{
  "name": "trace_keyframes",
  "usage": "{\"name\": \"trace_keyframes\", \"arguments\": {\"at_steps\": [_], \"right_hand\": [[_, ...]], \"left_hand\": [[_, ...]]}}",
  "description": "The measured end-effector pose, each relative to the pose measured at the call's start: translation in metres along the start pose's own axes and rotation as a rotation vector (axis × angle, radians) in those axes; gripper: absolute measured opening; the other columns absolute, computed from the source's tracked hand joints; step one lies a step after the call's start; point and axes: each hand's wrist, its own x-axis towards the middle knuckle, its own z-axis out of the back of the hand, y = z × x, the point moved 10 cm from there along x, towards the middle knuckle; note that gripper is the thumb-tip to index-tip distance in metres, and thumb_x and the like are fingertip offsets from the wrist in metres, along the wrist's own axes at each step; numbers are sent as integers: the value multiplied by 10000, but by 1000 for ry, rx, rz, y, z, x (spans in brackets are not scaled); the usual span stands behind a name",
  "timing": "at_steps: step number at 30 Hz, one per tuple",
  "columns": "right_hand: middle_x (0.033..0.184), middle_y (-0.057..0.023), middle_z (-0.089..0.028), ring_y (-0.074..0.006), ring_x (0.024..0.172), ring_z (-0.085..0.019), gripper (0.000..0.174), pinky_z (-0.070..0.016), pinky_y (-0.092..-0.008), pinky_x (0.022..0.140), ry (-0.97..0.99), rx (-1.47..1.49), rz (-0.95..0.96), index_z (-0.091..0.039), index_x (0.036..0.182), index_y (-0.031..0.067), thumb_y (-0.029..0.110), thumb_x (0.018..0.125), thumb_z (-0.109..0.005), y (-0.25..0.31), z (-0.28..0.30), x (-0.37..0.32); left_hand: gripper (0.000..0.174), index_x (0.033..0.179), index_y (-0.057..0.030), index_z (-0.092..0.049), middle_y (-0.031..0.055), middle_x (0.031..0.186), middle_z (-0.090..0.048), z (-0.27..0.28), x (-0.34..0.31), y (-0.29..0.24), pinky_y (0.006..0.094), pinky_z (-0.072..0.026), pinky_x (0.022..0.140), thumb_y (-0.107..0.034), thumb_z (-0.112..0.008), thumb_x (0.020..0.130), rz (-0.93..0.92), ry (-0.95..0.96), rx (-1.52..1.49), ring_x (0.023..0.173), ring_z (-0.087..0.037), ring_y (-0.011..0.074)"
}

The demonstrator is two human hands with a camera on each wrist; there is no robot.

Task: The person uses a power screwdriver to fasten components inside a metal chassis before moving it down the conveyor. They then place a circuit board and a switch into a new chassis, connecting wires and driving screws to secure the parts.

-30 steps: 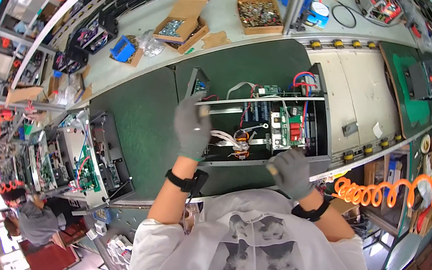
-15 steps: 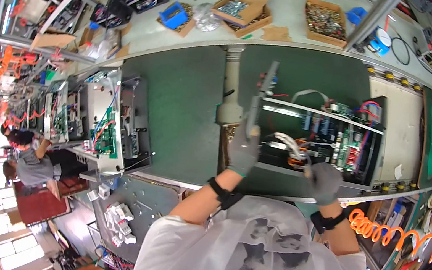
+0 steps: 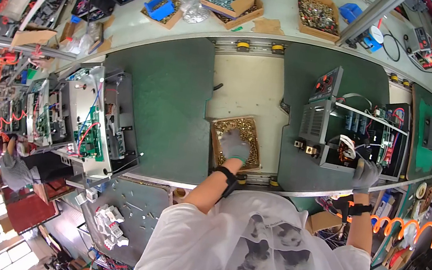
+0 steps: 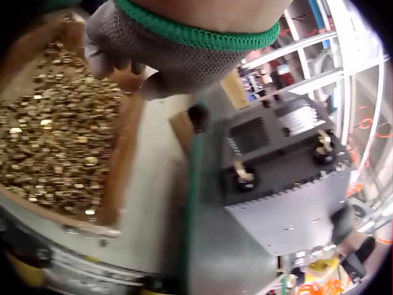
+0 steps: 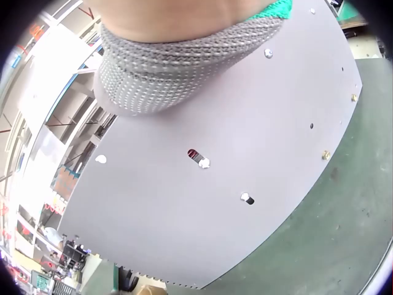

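Observation:
My gloved left hand [image 3: 235, 145] reaches down into a shallow cardboard box [image 3: 214, 145] of small brass-coloured hardware [image 4: 67, 126]. In the left wrist view its fingers hang loosely bent by the box's edge, with nothing seen between them. Over the front wall of an open grey metal housing [image 3: 315, 122] lies my gloved right hand [image 3: 367, 175], gripping the top edge; its fingertips are hidden behind the side panel [image 5: 178, 203] in the right wrist view. Inside the housing are circuit boards and a wound coil with white leads [image 3: 345, 149]. Two brass terminals [image 3: 311, 150] stick out of its front panel.
The housing stands on a green board [image 3: 289, 171], apart from another green board [image 3: 159, 104] on the left. More open housings [image 3: 87, 116] line up further left. Boxes of small parts [image 3: 318, 16] stand on the back shelf. An orange coiled hose [image 3: 414, 229] hangs at right.
The housing and its board have shifted right, widening the gap between the boards and uncovering the hardware box. My left hand has left the housing for that box; my right hand has moved right along the housing.

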Motion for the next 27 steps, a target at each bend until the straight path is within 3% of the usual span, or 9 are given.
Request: {"name": "trace_keyframes", "arguments": {"at_steps": [1,5,8,9,13,18,21,24,27], "right_hand": [[706,-107,-631,-304,672,-566,243,-375,-432,745,26,-2,-27,-653,741,87,243,797,-475,-7,-6,0],[717,-122,-642,-310,704,-591,260,-372,-455,789,47,-58,-58,-662,739,86,261,801,-480,-22,-19,-10],[678,-113,-626,-308,688,-590,280,-375,-461,813,135,-55,-151,-644,700,91,281,826,-482,-11,-15,-5],[648,-98,-615,-292,669,-588,271,-371,-472,802,30,-73,-120,-633,682,103,282,825,-489,-10,-12,-8],[590,-78,-597,-281,607,-575,270,-380,-443,756,61,-42,-170,-613,581,117,262,788,-521,3,-5,-1],[562,-55,-587,-261,580,-567,260,-381,-425,722,11,1,-176,-589,536,120,244,756,-529,25,-1,2],[545,-43,-570,-251,572,-556,257,-377,-416,714,-18,-1,-195,-568,519,122,243,744,-539,37,-4,0],[532,-25,-548,-235,576,-546,258,-374,-411,715,-26,22,-182,-550,512,127,246,740,-548,54,2,6],[705,-55,-591,-257,703,-552,165,-370,-425,724,5,3,-177,-593,711,102,257,739,-544,69,9,4]], "left_hand": [[712,1358,-151,-386,193,1389,-340,-7,5,21,409,-481,907,-339,-712,753,128,62,50,1164,-482,399],[780,1386,-129,-336,223,1397,-350,-45,21,44,409,-462,957,-383,-721,756,-65,227,45,1192,-490,375],[563,1266,-60,-446,264,1252,-478,-64,23,47,457,-460,917,-288,-671,804,-261,169,-16,1123,-519,418],[469,1210,-45,-488,267,1163,-543,-60,20,45,474,-458,891,-247,-645,816,-320,170,-70,1071,-539,430],[311,1149,-101,-568,236,1064,-599,-58,32,55,464,-477,826,-66,-519,844,-454,128,-193,979,-585,396],[285,1111,-91,-631,192,973,-649,-9,23,73,391,-504,742,-75,-564,835,-118,58,-703,890,-628,330],[237,1059,-68,-654,186,911,-662,-22,41,81,380,-507,708,-105,-590,834,-418,-115,-343,837,-641,310],[219,1024,-47,-662,186,870,-663,-9,27,76,378,-504,705,-126,-618,824,-314,-6,-443,799,-646,294],[201,990,-21,-664,167,825,-661,-14,30,80,369,-501,672,-132,-631,827,-254,19,-480,716,-637,265]]}}
